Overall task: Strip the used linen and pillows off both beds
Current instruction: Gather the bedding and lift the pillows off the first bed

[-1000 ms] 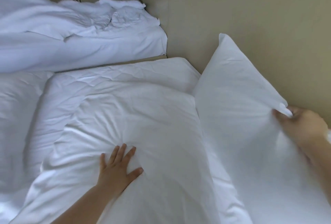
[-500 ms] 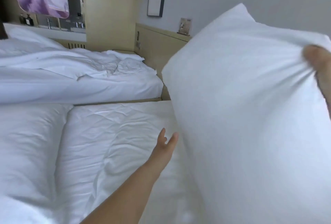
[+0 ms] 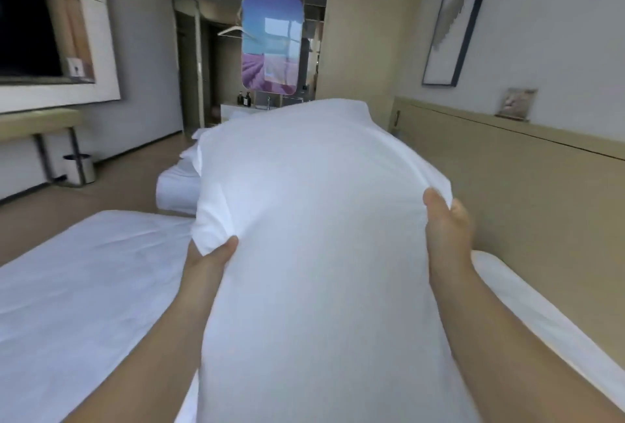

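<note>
Pillow (image 3: pixel 314 219) aloft, gripped at both sides: the left hand (image 3: pixel 211 257) pinched a bunch of the case at the lower left edge, thumb in front and the other fingers hidden behind the cloth. The right hand (image 3: pixel 446 230) clenched the opposite edge the same way, thumb laid across the front. Both forearms reached up from below, and the pillow hung clear of the near bed (image 3: pixel 84 287), held out towards the far bed (image 3: pixel 174 182) (much of which it hid).

The step in hand looked to be taking a pillow off the near bed, whose sheet was not yet stripped. The next move probably called for somewhere off the mattress to drop it, then free hands for the linen.

A wooden headboard (image 3: pixel 507 206) ran close along the right, with a small frame (image 3: pixel 515 103) on its ledge that a swung pillow might catch. To the left stood a desk (image 3: pixel 37 118), a bin (image 3: pixel 79 169) by its legs and a dark screen (image 3: pixel 23 27) above. Whether the white bedding along the headboard was a second pillow could not be told.
</note>
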The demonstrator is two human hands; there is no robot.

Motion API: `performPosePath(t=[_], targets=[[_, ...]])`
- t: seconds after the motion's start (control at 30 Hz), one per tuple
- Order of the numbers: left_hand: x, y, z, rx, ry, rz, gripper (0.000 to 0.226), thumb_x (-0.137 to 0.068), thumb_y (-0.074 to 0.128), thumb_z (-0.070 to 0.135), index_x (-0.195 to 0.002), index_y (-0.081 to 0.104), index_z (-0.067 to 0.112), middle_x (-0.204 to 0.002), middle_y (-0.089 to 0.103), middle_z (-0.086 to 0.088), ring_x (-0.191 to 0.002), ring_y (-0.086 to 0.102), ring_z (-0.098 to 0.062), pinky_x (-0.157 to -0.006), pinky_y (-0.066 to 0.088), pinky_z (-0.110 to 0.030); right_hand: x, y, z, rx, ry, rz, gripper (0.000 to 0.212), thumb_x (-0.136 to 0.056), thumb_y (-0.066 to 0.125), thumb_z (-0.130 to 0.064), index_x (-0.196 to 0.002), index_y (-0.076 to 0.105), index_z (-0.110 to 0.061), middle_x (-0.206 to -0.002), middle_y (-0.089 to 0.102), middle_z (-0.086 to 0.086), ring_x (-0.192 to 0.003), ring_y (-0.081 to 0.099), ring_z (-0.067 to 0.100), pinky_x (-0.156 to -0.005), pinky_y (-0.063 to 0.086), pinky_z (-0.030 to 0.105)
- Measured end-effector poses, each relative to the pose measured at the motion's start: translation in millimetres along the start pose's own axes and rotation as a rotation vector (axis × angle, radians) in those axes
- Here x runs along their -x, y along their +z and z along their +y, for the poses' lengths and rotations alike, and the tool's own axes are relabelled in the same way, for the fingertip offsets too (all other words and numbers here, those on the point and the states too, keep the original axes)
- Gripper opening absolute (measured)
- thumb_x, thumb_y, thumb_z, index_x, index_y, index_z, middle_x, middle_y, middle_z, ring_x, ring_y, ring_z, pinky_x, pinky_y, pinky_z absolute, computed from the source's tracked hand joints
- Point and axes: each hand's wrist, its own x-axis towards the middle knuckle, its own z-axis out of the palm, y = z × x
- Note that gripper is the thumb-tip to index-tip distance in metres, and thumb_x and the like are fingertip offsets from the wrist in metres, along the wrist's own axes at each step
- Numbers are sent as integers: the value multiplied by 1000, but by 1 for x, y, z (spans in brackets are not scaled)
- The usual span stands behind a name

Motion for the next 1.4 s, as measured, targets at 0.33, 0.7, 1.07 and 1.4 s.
performPosePath(t=[0.33, 0.7, 1.07, 1.4], targets=[[-79, -143, -118, -851, -248, 205, 80, -84, 58, 40, -148, 10, 29, -150, 29, -9, -135, 33, -31, -112, 26, -44, 64, 99, 239, 671, 595, -436, 37, -92, 39, -24, -117, 53, 1, -107, 58, 17, -91, 53, 21, -72, 37, 22], [-37, -78, -157, -1060, -4, 301, 63, -89, 55, 30, -140, 33, -2, -146, 33, -24, -138, 28, -36, -112, 15, -47, 42, -19, 223, 748, 322, -311, 50, -89, 50, 0, -137, 37, -5, -140, 43, 11, -127, 44, 28, -100, 33, 28], [75, 143, -262, -652, -524, -455, 63, -92, 52, 29, -145, 24, 12, -152, 26, -10, -138, 29, -25, -114, 22, -36, 12, -301, 201, 1169, 579, 210, 65, -90, 55, -30, -145, 25, -10, -150, 28, 13, -137, 27, 32, -109, 22, 40], [65, 232, -324, -767, -706, -175, 74, -82, 55, 51, -135, 41, 2, -136, 48, -20, -124, 46, -37, -105, 33, -41, -61, -453, 269, 780, 913, 177, 91, -79, 59, -55, -148, 12, -18, -153, 23, 6, -139, 25, 30, -114, 20, 47]])
